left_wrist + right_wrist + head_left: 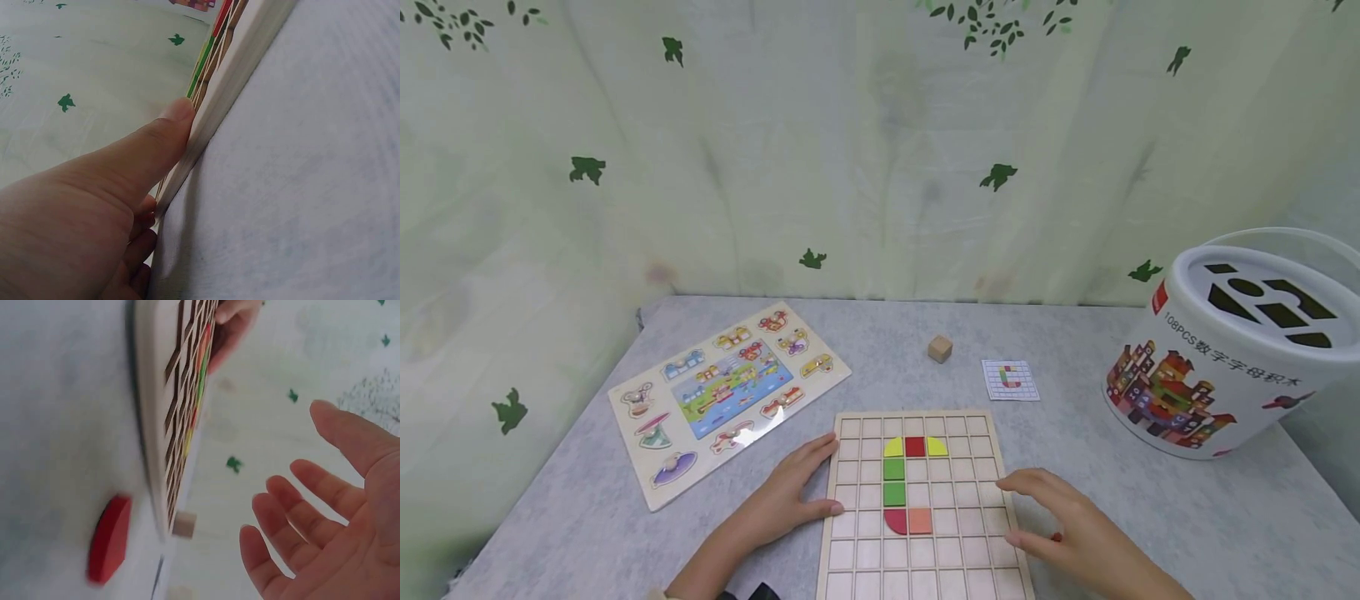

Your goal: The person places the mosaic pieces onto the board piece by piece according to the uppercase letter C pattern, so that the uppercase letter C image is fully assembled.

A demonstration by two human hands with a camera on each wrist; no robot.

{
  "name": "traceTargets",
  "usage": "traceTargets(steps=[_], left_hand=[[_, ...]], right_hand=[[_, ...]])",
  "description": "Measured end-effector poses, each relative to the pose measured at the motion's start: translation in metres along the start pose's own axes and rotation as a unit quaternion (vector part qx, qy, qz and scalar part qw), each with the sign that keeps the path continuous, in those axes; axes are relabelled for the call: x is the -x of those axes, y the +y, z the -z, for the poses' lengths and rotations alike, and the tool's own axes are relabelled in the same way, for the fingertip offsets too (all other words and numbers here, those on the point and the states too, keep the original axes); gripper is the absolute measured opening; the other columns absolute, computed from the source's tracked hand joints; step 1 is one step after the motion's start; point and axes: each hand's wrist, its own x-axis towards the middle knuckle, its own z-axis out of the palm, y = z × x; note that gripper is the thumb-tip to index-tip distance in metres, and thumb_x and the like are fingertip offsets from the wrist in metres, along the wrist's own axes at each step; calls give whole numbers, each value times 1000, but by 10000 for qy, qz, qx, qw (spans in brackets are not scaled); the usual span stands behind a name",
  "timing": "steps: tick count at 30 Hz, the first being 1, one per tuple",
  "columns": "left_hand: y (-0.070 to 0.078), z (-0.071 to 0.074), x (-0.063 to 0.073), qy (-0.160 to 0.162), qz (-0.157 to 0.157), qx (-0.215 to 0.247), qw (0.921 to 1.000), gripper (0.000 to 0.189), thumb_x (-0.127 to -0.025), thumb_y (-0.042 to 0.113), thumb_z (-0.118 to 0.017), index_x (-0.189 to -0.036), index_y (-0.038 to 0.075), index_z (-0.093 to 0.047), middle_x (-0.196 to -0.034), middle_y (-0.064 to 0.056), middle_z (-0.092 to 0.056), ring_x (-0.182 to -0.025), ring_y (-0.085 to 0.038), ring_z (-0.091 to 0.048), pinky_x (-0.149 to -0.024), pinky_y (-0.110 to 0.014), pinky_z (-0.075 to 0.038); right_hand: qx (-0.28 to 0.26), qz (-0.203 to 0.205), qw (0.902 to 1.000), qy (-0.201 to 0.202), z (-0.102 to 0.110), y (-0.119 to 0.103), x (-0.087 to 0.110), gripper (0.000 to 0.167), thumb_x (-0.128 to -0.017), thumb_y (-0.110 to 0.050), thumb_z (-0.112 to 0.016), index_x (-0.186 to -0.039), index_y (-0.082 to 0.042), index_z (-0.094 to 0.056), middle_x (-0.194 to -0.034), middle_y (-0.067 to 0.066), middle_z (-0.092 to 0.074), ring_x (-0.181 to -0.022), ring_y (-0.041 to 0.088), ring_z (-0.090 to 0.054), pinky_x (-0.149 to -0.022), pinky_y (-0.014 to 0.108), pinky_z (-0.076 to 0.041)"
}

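A wooden grid board (958,550) lies flat at the front of the table. On it, yellow quarter-round tiles (937,447) flank a red square tile (915,447). Below the left one come two green square tiles (893,482), a red quarter-round tile (896,522) and an orange square tile (920,521). My left hand (778,504) rests against the board's left edge, thumb and fingertips touching it. Beside the right edge, my right hand (1071,529) hovers with spread fingers, holding nothing. A loose red curved-edge tile (110,540) lies on the table, mostly hidden under that hand in the head view.
A small pattern card (1011,380) shows a similar coloured figure. Left of it sits a wooden cube (940,349). A picture puzzle board (643,450) lies at the left, and a large white bucket (1172,417) with a shape-hole lid stands at the right.
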Motion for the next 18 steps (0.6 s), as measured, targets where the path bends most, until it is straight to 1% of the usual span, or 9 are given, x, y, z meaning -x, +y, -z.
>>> traceTargets(steps=[3, 5, 8, 10, 13, 15, 18], left_hand=[[0, 0, 0, 9, -28, -2, 10000, 85, -73, 48, -68, -139, 7, -34, -144, -4, -26, -130, -26, -22, -101, -48, -24], [0, 0, 1, 19, -46, -4, 10000, 85, -73, 48, -68, -139, 7, -34, -144, -4, -27, -130, -26, -22, -101, -48, -24], [1, 0, 1, 14, -42, 14, 10000, 85, -73, 48, -68, -139, 7, -34, -145, -4, -26, -130, -26, -22, -101, -49, -24], [1, 0, 1, 0, -15, 30, 10000, 84, -73, 48, -68, -139, 8, -34, -145, -4, -26, -131, -27, -22, -101, -49, -23], [1, 0, 1, -15, 30, 37, 10000, 85, -73, 49, -67, -139, 8, -33, -145, -4, -26, -131, -27, -21, -101, -50, -23], [1, 0, 1, -18, 40, 32, 10000, 85, -73, 49, -67, -139, 8, -33, -145, -4, -26, -131, -27, -21, -101, -50, -23], [1, 0, 1, -14, 19, 22, 10000, 84, -73, 49, -67, -139, 8, -34, -145, -4, -26, -131, -27, -21, -101, -50, -23]], right_hand=[[-236, -600, 9973, -364, 7, 11, 10, 47, -80, -40, -64, -120, -18, -54, -120, -4, -50, -104, 20, -50, -80, 39, -47], [-472, -949, 9924, -629, 10, 20, 16, 50, -79, -41, -65, -121, -16, -53, -120, 1, -49, -102, 23, -50, -78, 39, -48], [-698, -1317, 9839, -984, 11, 33, 22, 53, -77, -40, -67, -120, -12, -52, -118, 4, -50, -97, 24, -49, -77, 39, -48], [-790, -1443, 9792, -1186, 12, 41, 26, 54, -77, -40, -68, -119, -10, -53, -117, 5, -50, -95, 23, -48, -78, 40, -47], [-861, -1588, 9724, -1479, 11, 51, 30, 52, -77, -40, -68, -117, -10, -54, -115, 4, -51, -94, 20, -47, -80, 42, -46], [-815, -1538, 9716, -1601, 11, 56, 31, 47, -77, -39, -68, -114, -12, -56, -113, 4, -51, -92, 17, -47, -79, 39, -47], [-717, -1448, 9726, -1671, 10, 61, 31, 37, -77, -33, -70, -106, -14, -59, -106, 2, -51, -86, 13, -47, -74, 31, -49]])
